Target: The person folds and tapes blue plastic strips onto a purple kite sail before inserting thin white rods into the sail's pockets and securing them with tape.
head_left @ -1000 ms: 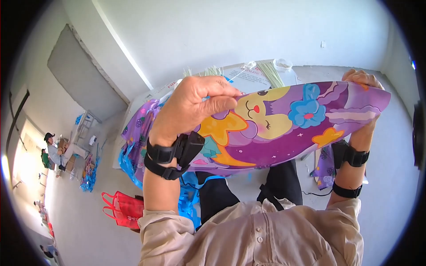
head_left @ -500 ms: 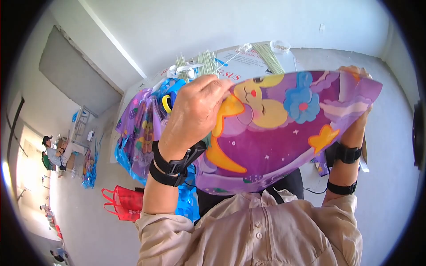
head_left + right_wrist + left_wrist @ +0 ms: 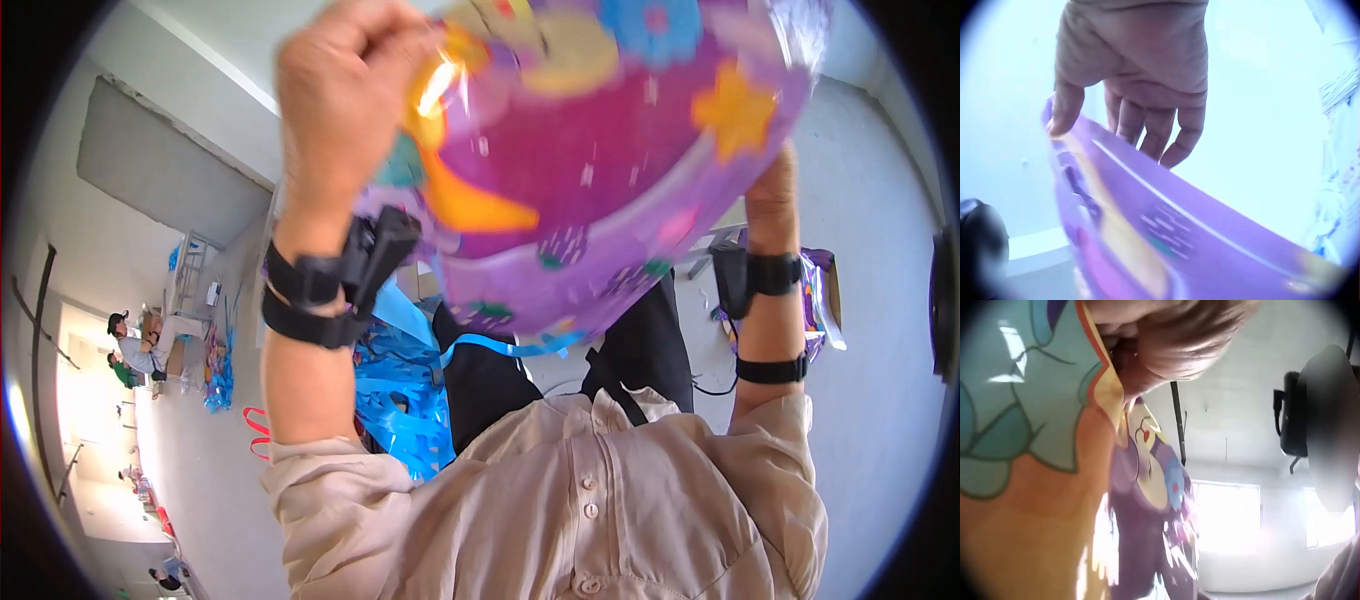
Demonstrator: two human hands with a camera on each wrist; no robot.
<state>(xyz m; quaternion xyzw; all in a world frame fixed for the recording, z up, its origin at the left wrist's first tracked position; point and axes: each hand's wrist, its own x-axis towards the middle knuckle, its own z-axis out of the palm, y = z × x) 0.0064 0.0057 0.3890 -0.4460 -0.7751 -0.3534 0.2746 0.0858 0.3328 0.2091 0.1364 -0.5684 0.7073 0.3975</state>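
Note:
A glossy purple plastic sheet (image 3: 560, 150), printed with a cartoon face, an orange moon, a star and a blue flower, is held up in front of the chest. My left hand (image 3: 340, 110) pinches its upper left edge between thumb and curled fingers. In the left wrist view, the left hand (image 3: 1179, 337) is at the sheet's edge. Most of my right hand (image 3: 775, 190) is hidden behind the sheet's right side in the head view. The right wrist view shows the right hand (image 3: 1132, 69) pinching the sheet's edge, thumb on one side and fingers on the other.
Blue plastic strips (image 3: 405, 390) lie in a heap beside the left leg, with one strip across the lap. More purple printed pieces (image 3: 818, 285) are on the right. Far left, a person in a black cap (image 3: 140, 345) sits near a rack. Red handles (image 3: 257, 430) show by the left sleeve.
Both hands have moved upward with the sheet, the left one most, and the sheet now hangs larger and higher in view. It now covers the table that showed earlier.

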